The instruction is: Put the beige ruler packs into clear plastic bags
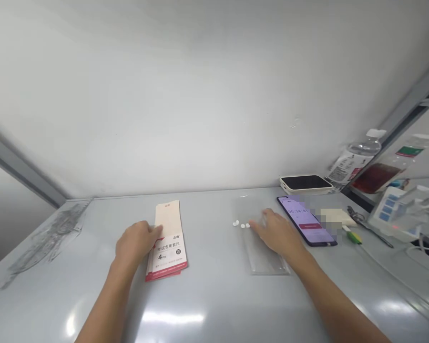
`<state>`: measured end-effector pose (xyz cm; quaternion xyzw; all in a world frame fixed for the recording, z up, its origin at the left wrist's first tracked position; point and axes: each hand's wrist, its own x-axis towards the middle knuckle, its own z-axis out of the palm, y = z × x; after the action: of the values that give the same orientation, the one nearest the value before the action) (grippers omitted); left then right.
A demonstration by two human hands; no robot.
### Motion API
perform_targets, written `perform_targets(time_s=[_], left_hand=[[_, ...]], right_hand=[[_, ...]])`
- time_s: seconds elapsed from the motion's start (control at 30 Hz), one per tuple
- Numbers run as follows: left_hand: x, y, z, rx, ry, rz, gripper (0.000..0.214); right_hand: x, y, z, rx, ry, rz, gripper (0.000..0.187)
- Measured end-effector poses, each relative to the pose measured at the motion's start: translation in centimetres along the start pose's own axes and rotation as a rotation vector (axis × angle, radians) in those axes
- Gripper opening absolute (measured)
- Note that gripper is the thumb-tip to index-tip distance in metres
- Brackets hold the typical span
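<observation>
My left hand (135,242) is closed on the left edge of a stack of printed cards (171,245), with the thumb over the top and the other fingers mostly hidden. The cards are cream at the far end, white with a red band nearer me, and lie slightly fanned. My right hand (277,233) rests on a pile of clear plastic bags (262,262), its thumb and forefinger spread apart. Several small white round dots (242,226) lie on the left side of the bags, near that thumb.
Clear plastic pieces with dark markings (52,233) lie at the left. On the right are a phone with a lit timer (309,221), another phone (305,183), a water bottle (357,157), a bottle of dark liquid (389,166), a power strip (393,209) and a cable (386,269).
</observation>
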<state>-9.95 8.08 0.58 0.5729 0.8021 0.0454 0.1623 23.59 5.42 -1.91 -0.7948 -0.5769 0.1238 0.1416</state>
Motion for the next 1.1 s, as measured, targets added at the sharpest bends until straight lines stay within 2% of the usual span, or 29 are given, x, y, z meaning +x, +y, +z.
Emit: perform_targets(time_s=[0.07, 0.17, 0.27, 0.33, 0.4, 0.47, 0.5, 0.57, 0.7, 0.9, 1.0, 1.1], left_hand=[[-0.4, 0.4, 0.0, -0.059, 0.088, 0.06, 0.034], [-1.8, 2.1, 0.3, -0.264, 0.163, 0.209, 0.036], [-3.4, 4.1, 1.1, -0.405, 0.06, 0.393, 0.043], [-4.0, 4.7, 1.6, -0.394, -0.016, 0.435, 0.046], [-3.9, 4.3, 1.7, -0.293, 0.009, 0.333, 0.046], [-3.1, 3.3, 1.3, -0.166, 0.066, 0.122, 0.051], [-2.6, 2.6, 1.0, -0.11, 0.023, 0.011, 0.055], [-1.8, 1.4, 0.4, -0.086, -0.025, -0.038, 0.059], [-1.3, 0.5, 0.3, -0.103, -0.102, -0.018, 0.056], [-1.4, 0.8, 0.3, -0.251, -0.035, -0.001, 0.052], [-1.5, 1.1, -0.6, -0.478, -0.087, 0.065, 0.045], [-2.7, 2.3, -1.2, -0.81, -0.156, 0.171, 0.042]], right_hand=[[-0.3, 0.2, -0.5, -0.09, 0.048, 0.014, 0.051], [-0.5, 0.6, -1.7, -0.036, 0.058, -0.002, 0.05], [-0.3, 1.0, -2.4, 0.054, -0.002, -0.044, 0.042], [-0.2, 1.2, -2.2, 0.068, -0.024, -0.046, 0.039], [-0.2, 1.3, -1.8, 0.055, -0.034, -0.022, 0.038], [-0.3, 1.3, -1.4, 0.039, -0.055, -0.001, 0.041], [-0.3, 1.3, -1.2, 0.034, -0.068, 0.002, 0.043], [-0.3, 1.3, -0.8, 0.022, -0.099, 0.005, 0.045], [0.3, 1.8, -0.1, 0.036, -0.149, 0.036, 0.042], [0.9, 1.9, -0.8, 0.32, -0.214, -0.054, 0.036], [0.1, 1.0, -2.1, 0.534, -0.201, -0.101, 0.033], [-1.2, -0.4, -3.3, 0.71, -0.115, -0.101, 0.03]])
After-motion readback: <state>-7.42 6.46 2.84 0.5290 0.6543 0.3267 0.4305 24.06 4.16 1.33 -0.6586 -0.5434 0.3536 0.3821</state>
